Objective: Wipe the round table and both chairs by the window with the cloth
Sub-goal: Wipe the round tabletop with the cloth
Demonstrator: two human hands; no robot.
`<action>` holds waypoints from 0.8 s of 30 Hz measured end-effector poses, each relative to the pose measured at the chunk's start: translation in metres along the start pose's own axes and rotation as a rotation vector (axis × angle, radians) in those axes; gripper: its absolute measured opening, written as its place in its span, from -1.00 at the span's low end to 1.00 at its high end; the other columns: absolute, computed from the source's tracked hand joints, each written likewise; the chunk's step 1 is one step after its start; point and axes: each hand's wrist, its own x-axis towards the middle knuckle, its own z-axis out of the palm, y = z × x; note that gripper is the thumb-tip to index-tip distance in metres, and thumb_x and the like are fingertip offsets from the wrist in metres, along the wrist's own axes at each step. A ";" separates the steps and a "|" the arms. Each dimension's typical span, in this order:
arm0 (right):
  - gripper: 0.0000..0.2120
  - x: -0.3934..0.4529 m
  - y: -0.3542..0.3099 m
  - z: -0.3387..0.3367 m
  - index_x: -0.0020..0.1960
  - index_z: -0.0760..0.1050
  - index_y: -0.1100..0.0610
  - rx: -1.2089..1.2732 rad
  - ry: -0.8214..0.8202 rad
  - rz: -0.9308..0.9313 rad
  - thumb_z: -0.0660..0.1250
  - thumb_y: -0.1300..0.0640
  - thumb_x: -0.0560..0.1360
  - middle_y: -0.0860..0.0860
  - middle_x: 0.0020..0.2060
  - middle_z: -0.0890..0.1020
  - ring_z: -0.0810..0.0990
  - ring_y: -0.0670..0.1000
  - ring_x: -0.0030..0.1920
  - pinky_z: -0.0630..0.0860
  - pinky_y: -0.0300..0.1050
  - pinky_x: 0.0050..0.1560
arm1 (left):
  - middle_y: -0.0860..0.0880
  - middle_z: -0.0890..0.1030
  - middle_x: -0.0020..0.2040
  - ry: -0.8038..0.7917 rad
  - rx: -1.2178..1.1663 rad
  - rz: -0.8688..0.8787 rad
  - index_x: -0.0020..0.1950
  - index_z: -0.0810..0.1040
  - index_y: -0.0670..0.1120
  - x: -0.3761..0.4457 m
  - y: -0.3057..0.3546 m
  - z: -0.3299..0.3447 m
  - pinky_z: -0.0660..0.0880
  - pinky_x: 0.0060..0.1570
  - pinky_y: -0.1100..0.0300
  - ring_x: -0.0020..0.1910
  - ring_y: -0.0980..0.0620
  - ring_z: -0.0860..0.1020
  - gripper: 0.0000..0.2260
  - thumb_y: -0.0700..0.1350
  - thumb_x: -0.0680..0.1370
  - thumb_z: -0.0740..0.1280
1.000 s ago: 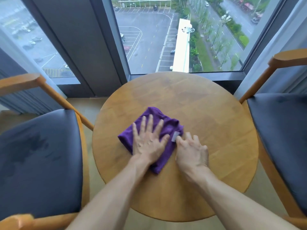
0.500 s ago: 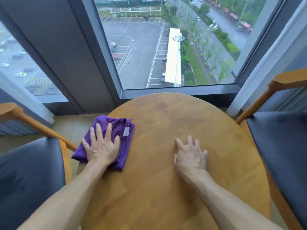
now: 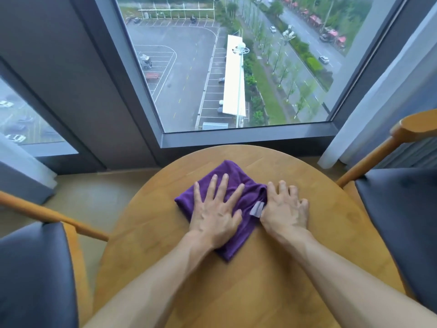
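Observation:
A folded purple cloth point(image 3: 233, 176) lies on the far half of the round wooden table point(image 3: 272, 280). My left hand point(image 3: 215, 214) presses flat on the cloth, fingers spread. My right hand point(image 3: 285, 209) rests flat on the tabletop just right of the cloth, its thumb side touching the cloth's edge beside a small grey label. A wooden chair with a dark padded seat point(image 3: 33, 275) stands left of the table. A second matching chair point(image 3: 402, 223) stands on the right.
A large window point(image 3: 236, 67) with a dark frame runs right behind the table's far edge. A white curtain point(image 3: 369, 114) hangs at the right and another curtain point(image 3: 21, 171) at the left. Beige floor point(image 3: 99, 197) shows between the table and left chair.
My left hand has slid the cloth from the table's left edge back toward the middle, up against my right hand. The view has tilted further up toward the window.

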 end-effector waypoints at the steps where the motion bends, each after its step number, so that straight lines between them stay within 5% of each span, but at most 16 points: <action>1: -0.51 0.000 -0.001 0.000 0.45 0.20 -0.07 -0.001 -0.001 0.004 0.09 0.08 0.53 0.03 0.46 0.25 0.22 0.13 0.43 0.31 0.14 0.28 | 0.00 -0.15 0.65 -0.007 -0.011 0.041 0.60 -0.12 0.28 -0.013 -0.007 0.002 -0.25 0.47 -0.33 0.61 -0.06 -0.23 -0.40 0.22 0.55 -0.09; 5: -0.46 0.001 0.002 0.000 0.50 0.16 -0.11 0.012 -0.028 -0.017 0.13 0.07 0.53 0.04 0.49 0.21 0.20 0.13 0.45 0.31 0.15 0.32 | 0.07 -0.09 0.65 0.004 0.008 0.048 0.60 -0.05 0.29 -0.043 -0.058 0.001 -0.17 0.53 -0.24 0.62 0.02 -0.16 -0.39 0.19 0.53 -0.08; 14: -0.47 0.002 0.015 0.007 0.58 -0.07 -0.19 0.047 -0.081 -0.098 0.00 -0.12 0.65 0.00 0.61 -0.08 -0.07 0.12 0.58 -0.02 0.28 0.52 | -0.13 -0.16 0.64 -0.018 -0.104 -0.542 0.62 -0.13 0.17 0.060 -0.049 -0.007 -0.19 0.39 -0.51 0.59 -0.25 -0.21 -0.38 0.32 0.59 -0.12; 20: -0.52 0.010 0.031 -0.003 0.53 0.14 -0.13 0.191 -0.049 -0.146 0.12 -0.01 0.63 0.01 0.56 0.16 0.13 0.10 0.53 0.18 0.17 0.49 | -0.11 -0.14 0.65 -0.014 -0.107 -0.375 0.62 -0.11 0.18 0.137 0.020 -0.011 -0.23 0.36 -0.53 0.60 -0.25 -0.21 -0.36 0.36 0.58 -0.14; 24: -0.60 0.014 0.041 -0.013 0.42 0.29 -0.01 0.400 0.132 -0.100 0.16 0.11 0.59 0.06 0.39 0.32 0.40 0.16 0.31 0.43 0.04 0.20 | -0.10 -0.15 0.65 -0.006 -0.084 -0.134 0.62 -0.12 0.20 0.146 0.079 -0.009 -0.28 0.35 -0.50 0.60 -0.24 -0.22 -0.39 0.33 0.60 -0.11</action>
